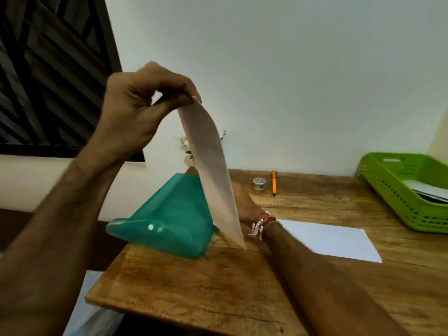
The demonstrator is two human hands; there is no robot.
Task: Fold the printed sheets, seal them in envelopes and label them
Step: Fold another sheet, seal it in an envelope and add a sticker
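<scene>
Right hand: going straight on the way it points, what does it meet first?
The teal folder: the right hand points up-left in the picture at it from behind the hanging sheet and may already touch it; the sheet hides the fingers.

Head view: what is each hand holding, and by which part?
Left hand pinches the pale sheet at its top edge. Right hand is mostly hidden behind the sheet, at the green folder; its grip cannot be told.
</scene>
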